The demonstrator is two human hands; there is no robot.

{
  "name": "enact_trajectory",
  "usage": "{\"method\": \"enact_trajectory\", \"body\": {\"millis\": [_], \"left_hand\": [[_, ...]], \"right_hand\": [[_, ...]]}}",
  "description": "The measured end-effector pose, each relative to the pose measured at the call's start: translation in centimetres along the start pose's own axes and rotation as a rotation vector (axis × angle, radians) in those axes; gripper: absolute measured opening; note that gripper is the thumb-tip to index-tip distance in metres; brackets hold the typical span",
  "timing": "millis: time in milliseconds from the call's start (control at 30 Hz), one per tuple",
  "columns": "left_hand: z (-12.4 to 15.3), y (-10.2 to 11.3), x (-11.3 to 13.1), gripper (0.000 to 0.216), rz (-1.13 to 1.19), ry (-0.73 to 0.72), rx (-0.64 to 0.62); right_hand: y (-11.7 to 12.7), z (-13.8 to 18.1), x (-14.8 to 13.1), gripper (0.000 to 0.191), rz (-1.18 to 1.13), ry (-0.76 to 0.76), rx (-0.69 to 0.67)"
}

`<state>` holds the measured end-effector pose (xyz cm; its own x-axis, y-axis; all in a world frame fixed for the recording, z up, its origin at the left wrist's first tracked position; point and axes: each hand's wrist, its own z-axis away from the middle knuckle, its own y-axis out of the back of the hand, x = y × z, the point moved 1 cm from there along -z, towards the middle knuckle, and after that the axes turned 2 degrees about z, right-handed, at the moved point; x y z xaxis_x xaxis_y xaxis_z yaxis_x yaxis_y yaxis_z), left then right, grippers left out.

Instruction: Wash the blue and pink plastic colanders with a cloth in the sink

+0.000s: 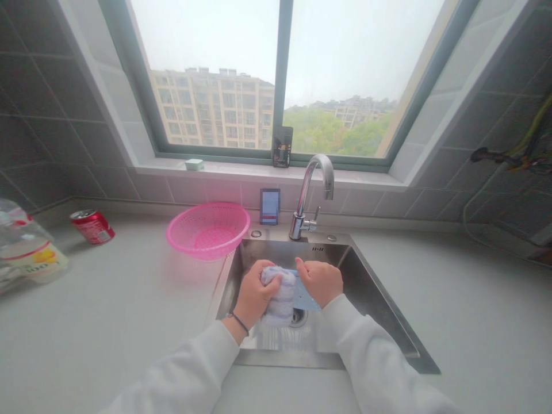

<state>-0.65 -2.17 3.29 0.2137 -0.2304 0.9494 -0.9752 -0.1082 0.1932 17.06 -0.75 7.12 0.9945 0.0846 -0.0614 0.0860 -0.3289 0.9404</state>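
Observation:
My left hand (257, 293) is closed around a bunched, fluffy white cloth (280, 305) with pale lavender stripes. The cloth lies against a light blue flat thing (305, 296), whose kind I cannot make out. My right hand (319, 282) is closed in a fist at the right side of this blue thing and grips its edge, thumb pointing up. Both hands are over the stainless steel sink (366, 299). Partly hidden behind the cloth and the blue thing is the drain (298, 317).
A chrome faucet (304, 195) rises behind the sink. Left of it stand a pink colander (207, 230) and a small upright screen (269, 207). A red can (92, 226) lies tilted farther left, beside a clear plastic bottle (30, 253). The windowsill holds a pale green box (194, 165) and a black packet (282, 147).

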Motion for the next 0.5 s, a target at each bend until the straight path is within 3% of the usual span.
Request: {"method": "enact_trajectory", "body": {"millis": [100, 267, 367, 500], "left_hand": [[0.1, 0.3, 0.3, 0.022, -0.041, -0.045, -0.03], [-1.5, 2.2, -0.4, 0.023, -0.058, -0.026, 0.15], [-1.9, 2.5, -0.3, 0.024, -0.079, -0.03, 0.189], [-0.5, 1.2, 0.9, 0.022, -0.101, -0.049, 0.112]], "right_hand": [[0.0, -0.2, -0.6, 0.056, -0.001, 0.023, -0.029], [0.1, -0.7, 2.5, 0.063, -0.141, -0.066, 0.06], [0.2, -0.8, 3.9, 0.065, -0.193, -0.122, 0.11], [0.1, -0.5, 2.0, 0.06, -0.117, -0.09, 0.036]]}}
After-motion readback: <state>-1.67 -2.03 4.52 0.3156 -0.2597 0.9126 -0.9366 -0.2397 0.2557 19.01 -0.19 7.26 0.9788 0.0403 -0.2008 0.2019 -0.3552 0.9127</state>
